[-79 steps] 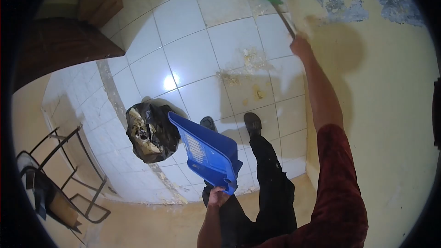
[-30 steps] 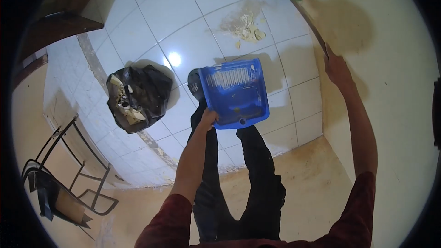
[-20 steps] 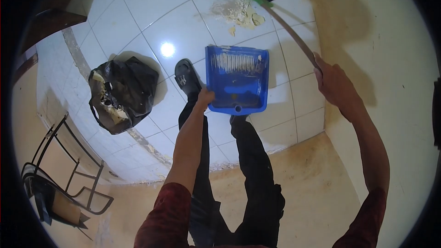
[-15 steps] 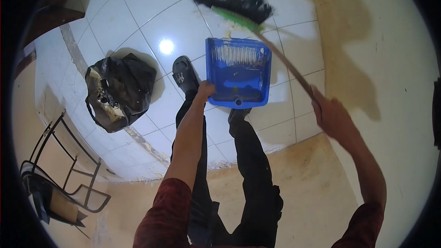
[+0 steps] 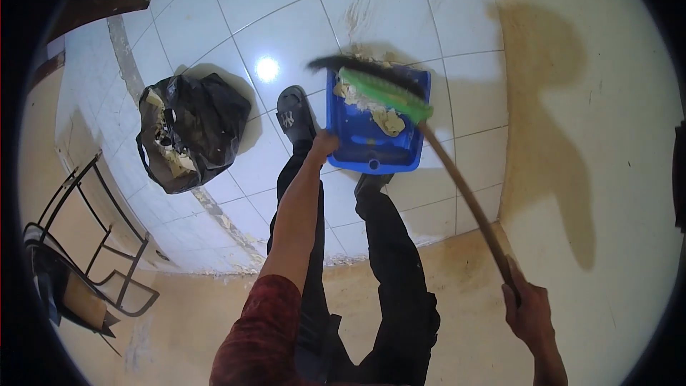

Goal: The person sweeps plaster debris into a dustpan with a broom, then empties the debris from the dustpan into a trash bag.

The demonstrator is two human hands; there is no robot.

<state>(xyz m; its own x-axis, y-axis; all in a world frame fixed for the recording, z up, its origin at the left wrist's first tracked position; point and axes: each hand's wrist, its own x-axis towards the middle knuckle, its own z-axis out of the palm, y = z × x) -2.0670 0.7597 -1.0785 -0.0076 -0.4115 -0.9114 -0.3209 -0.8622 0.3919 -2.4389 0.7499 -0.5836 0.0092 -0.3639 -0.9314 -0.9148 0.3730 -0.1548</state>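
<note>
A blue dustpan (image 5: 357, 150) lies on the white tiled floor, and my left hand (image 5: 325, 144) grips its left edge. My right hand (image 5: 527, 309) is closed round the wooden handle of a broom (image 5: 386, 96) with a green head and black bristles. The broom head lies across the far part of the dustpan. Pale, crumpled debris (image 5: 388, 121) sits in the pan beside the broom head. More pale bits show just beyond the bristles, partly hidden by them.
A black bag (image 5: 207, 125) with pale scraps in its opening stands on the left. My sandalled foot (image 5: 294, 114) is beside the dustpan. A black metal frame (image 5: 107, 243) is at the lower left. Brown furniture (image 5: 107, 3) shows at the upper left. A wall (image 5: 607, 136) runs along the right.
The broom head has come nearer, from beyond the dustpan to over it, and pale debris now lies in the pan. My right hand has moved down and towards me. My left hand still holds the pan.
</note>
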